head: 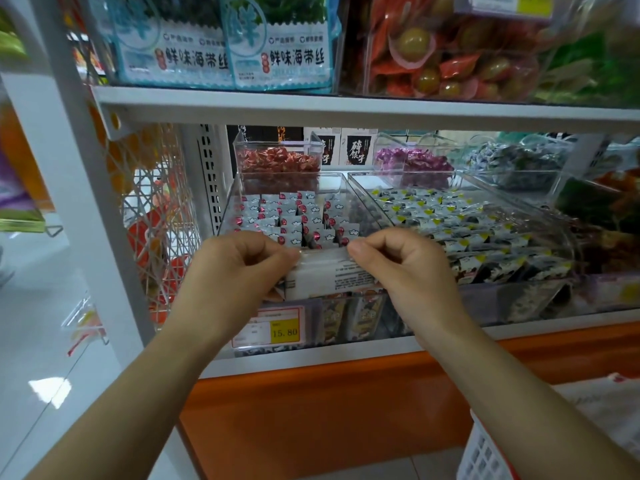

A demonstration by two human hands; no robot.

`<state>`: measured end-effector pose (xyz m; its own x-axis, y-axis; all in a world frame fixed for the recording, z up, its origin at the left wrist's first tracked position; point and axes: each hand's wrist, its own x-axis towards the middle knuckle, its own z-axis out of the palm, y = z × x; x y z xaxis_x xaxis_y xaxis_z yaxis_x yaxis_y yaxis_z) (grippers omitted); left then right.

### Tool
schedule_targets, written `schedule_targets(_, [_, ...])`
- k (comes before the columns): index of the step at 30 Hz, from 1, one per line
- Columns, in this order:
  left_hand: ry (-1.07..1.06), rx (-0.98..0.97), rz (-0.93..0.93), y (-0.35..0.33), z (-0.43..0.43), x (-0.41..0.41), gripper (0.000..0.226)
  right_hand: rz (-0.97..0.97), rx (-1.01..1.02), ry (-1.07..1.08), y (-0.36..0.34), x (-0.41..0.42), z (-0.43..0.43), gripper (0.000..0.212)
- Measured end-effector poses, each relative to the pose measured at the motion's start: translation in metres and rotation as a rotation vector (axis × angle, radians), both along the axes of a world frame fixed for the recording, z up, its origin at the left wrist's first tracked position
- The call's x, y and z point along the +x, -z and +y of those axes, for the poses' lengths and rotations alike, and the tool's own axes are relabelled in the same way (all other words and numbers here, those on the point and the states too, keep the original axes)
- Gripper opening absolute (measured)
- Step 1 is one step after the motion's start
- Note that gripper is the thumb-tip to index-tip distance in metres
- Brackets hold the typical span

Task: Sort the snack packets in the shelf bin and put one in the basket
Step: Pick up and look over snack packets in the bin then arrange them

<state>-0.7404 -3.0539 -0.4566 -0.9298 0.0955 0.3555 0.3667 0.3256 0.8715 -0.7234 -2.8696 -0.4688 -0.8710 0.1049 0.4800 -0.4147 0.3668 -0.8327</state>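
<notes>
Left hand (239, 263) and right hand (398, 261) both pinch the top edge of a white snack packet (329, 277), fingers curled, at the front of the clear shelf bin (228, 206). More red-dot packets (294, 216) stand in rows behind; white basket (485, 452) sits bottom right.

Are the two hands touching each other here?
Apart. Head view shows left hand and right hand pinching the white packet, a gap between them.

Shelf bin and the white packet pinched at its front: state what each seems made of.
Shelf bin: clear rigid plastic, possibly acrylic; the packets inside show through its glossy walls. White packet: probably thin plastic film with a soft sheen; it carries printed text, and light glints along its top edge.
</notes>
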Motion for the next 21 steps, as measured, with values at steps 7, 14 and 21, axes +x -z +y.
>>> schedule_targets(7, [0.077,-0.132,0.018,0.003,0.004,0.005,0.006,-0.064,-0.151,0.071,0.005,-0.003,0.000,0.018])
schedule_targets(14, [0.009,-0.052,0.044,0.002,0.001,0.000,0.027,-0.154,-0.471,-0.247,0.005,-0.009,0.001,0.043])
schedule_targets(21, [-0.133,-0.510,0.292,0.008,-0.013,-0.011,0.037,-0.041,-0.520,0.081,-0.004,-0.021,0.013,0.016])
